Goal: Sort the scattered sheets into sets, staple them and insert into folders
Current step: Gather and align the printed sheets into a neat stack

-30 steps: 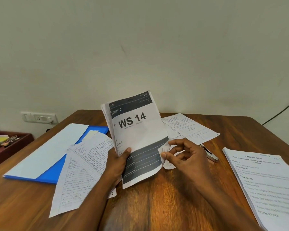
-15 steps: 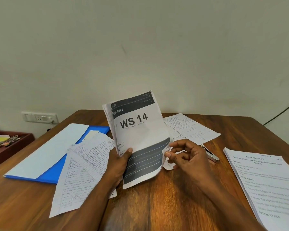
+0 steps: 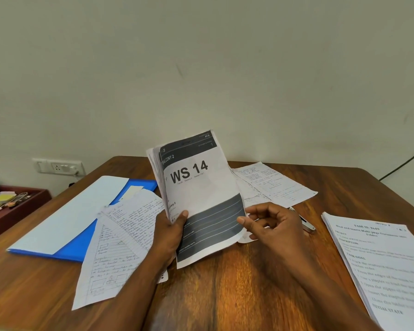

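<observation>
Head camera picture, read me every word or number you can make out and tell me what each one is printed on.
"WS 14": large print on the top sheet of the stack that the left hand holds.
"BALCONY 2": dark header band of that sheet.
"#14": its top right corner.
"TASK ID", "TASK GOAL", "INITIAL STATE": typed sheet at the right; the rest is blurred.
Handwritten pages: too small to read.

Wall [image 3: 201, 68]: plain, pale, scuffed faintly; set directly behind the table.
Table [image 3: 237, 283]: brown wood, glossy.
Socket plate [image 3: 59, 166]: mounted on the wall, left of the table.
Cable [image 3: 406, 163]: dark, seen right of the table.
</observation>
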The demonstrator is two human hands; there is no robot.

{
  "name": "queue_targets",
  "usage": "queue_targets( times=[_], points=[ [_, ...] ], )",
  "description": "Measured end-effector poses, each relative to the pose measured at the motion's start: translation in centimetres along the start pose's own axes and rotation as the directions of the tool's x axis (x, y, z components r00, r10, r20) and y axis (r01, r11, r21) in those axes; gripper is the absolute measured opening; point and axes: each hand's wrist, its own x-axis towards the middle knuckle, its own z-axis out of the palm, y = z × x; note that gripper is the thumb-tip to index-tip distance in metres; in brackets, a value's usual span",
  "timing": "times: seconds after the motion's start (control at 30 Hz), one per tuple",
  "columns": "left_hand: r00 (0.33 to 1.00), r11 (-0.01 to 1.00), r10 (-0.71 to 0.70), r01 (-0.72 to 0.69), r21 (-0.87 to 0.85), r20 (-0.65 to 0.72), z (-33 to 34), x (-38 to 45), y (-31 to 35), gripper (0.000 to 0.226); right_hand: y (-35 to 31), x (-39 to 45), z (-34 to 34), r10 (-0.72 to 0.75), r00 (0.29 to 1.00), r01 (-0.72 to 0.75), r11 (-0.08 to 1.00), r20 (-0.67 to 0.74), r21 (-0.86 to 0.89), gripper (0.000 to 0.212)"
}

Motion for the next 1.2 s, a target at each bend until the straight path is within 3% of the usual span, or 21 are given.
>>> queue_targets(
  times=[0.23, 0.53, 0.67, 0.9, 1.2],
  points=[
    [0.998, 1.000, 0.018, -0.018, -0.003, -0.054, 0.0, 0.1, 0.1, 0.053, 0.9, 0.5, -0.2, 0.000, 0.999, -0.002, 0.999, -0.051, -0.039, 0.032],
    [1.000, 0.998, 0.010, -0.010, -0.056, -0.007, -0.5, 0.0, 0.4, 0.042, 1.5, 1.3, -1.5, 0.174, 0.984, -0.168, 0.974, -0.031, 0.151, 0.024],
    [1.000, 0.998, 0.014, -0.013, -0.056, 0.019, -0.5, -0.2, 0.5, 0.047, 1.9, 1.3, -1.3, 0.209, 0.976, -0.197, 0.968, -0.065, 0.155, 0.023],
    [1.000, 0.999, 0.030, -0.030, -0.037, 0.004, -0.8, 0.1, 0.2, 0.051, 2.1, 0.9, -0.5, 0.321, 0.947, -0.308, 0.917, -0.010, 0.253, 0.040],
    [0.998, 0.997, 0.054, -0.052, -0.058, 0.039, -0.7, 0.2, 0.1, 0.048, 1.8, 1.1, -0.5, 0.393, 0.918, -0.337, 0.845, -0.055, 0.415, 0.040]
  ],
)
